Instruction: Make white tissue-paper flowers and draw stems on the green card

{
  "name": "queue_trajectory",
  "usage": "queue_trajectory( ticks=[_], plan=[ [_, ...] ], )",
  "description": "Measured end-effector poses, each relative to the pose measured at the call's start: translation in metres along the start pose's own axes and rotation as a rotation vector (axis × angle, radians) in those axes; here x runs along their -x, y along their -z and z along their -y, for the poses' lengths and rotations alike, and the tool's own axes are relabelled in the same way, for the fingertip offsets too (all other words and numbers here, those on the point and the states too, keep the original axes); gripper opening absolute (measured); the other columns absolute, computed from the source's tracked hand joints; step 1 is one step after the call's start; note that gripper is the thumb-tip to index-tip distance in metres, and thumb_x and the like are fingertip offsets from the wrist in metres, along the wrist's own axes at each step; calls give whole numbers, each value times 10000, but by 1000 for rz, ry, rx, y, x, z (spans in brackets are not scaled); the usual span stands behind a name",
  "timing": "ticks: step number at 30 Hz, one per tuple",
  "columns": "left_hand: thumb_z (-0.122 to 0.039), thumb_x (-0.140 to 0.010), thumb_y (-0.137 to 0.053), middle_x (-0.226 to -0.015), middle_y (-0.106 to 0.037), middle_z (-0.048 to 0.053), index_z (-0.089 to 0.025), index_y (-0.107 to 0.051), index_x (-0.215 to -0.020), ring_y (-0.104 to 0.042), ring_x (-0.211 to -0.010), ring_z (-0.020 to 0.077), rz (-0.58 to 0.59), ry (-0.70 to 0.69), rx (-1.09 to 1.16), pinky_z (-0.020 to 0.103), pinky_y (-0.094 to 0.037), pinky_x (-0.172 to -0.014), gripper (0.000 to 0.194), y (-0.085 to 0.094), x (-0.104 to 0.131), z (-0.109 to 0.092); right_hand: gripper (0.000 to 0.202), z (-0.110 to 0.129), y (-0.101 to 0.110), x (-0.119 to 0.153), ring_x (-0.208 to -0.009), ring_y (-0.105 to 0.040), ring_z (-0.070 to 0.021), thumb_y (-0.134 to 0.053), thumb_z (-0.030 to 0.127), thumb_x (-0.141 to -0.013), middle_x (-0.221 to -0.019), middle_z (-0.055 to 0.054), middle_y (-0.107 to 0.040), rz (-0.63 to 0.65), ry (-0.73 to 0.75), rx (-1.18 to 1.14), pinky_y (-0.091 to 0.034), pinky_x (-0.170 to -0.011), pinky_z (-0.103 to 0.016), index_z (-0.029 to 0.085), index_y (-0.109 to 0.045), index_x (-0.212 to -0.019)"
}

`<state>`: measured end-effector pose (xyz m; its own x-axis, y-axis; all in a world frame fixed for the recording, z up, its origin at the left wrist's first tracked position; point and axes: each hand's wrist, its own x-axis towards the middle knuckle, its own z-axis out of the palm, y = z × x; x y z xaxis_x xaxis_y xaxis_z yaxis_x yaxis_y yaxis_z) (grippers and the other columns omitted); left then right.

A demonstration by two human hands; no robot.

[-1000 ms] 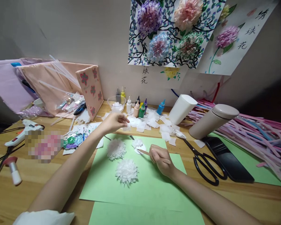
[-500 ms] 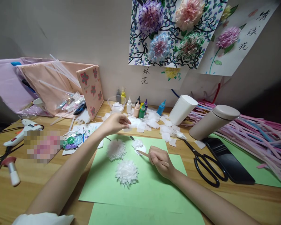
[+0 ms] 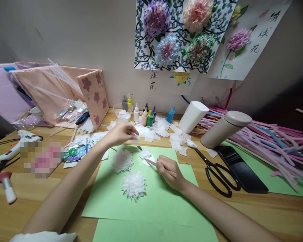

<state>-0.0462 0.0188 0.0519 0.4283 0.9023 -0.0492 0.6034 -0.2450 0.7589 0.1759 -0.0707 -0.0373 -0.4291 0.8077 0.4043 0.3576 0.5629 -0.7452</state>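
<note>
My left hand (image 3: pixel 123 133) is at the paper's far edge, thumb and fingertips pinched on what looks like a small white tissue paper square (image 3: pixel 135 138). My right hand (image 3: pixel 169 171) grips a thin wooden stick (image 3: pixel 150 162). The stick's tip points at a small white disc (image 3: pixel 149 159), which carries a little cluster of white tissue petals (image 3: pixel 145 154). Two fuller white tissue flowers, one farther off (image 3: pixel 122 160) and one closer to me (image 3: pixel 133 185), lie on the green paper (image 3: pixel 164 205). Loose tissue squares (image 3: pixel 151 133) are strewn beyond my left hand.
Several paint bottles (image 3: pixel 150 119) and a clear bowl (image 3: pixel 122 112) stand at the back. To the right are a white container (image 3: pixel 193 117), a tumbler (image 3: pixel 226 129), black-handled scissors (image 3: pixel 218 176), a phone (image 3: pixel 242 169) and pipe cleaners (image 3: pixel 270 141). A glue gun (image 3: pixel 20 144) lies left.
The whole view has shifted slightly, so things sit a little farther left. Both hands keep nearly the same pose, the left pinched near the tissue squares and the right gripping the stick.
</note>
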Motion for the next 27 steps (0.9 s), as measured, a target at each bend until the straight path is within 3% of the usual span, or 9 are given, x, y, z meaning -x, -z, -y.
queue_trajectory(
  ticks=[5, 9, 14, 19, 27],
  plan=[
    [-261, -652, -645, -750, -688, 41, -154, -665, -825, -629, -708, 164, 67, 15, -86, 242, -460, -619, 205, 2, 3, -3, 374, 0, 0, 0, -535, -342, -132, -291, 279, -930, -544, 18, -325, -11, -30, -8, -271, -532, -280, 199, -303, -565],
    [-238, -649, -657, -768, -697, 41, -159, -653, -805, -638, -741, 162, 311, 29, 28, 230, -464, -625, 175, -3, 7, -8, 372, 0, 0, 0, -552, -366, -138, -298, 288, -929, -551, 11, -357, -19, -62, -12, -276, -541, -283, 198, -332, -570],
    [-158, -635, -664, -770, -701, 36, -156, -639, -802, -644, -732, 151, 517, 29, 134, 212, -470, -613, 169, -28, 8, -12, 372, 3, 1, -1, -551, -365, -137, -300, 286, -929, -556, 8, -368, -24, -69, -19, -281, -538, -280, 196, -344, -570],
    [-87, -636, -629, -765, -695, 60, -125, -632, -759, -642, -707, 154, 425, 24, 50, 211, -470, -594, 129, -46, 5, -4, 376, 4, 1, -2, -556, -371, -137, -299, 285, -928, -561, 3, -386, -34, -90, -20, -285, -538, -279, 195, -355, -568],
    [-86, -641, -623, -767, -680, 57, -115, -630, -766, -627, -708, 142, 312, -63, -19, 212, -467, -620, 128, -48, -2, 7, 376, 5, 2, -2, -551, -368, -140, -285, 288, -926, -545, 5, -382, -28, -103, 3, -287, -534, -280, 197, -339, -566]
  ],
)
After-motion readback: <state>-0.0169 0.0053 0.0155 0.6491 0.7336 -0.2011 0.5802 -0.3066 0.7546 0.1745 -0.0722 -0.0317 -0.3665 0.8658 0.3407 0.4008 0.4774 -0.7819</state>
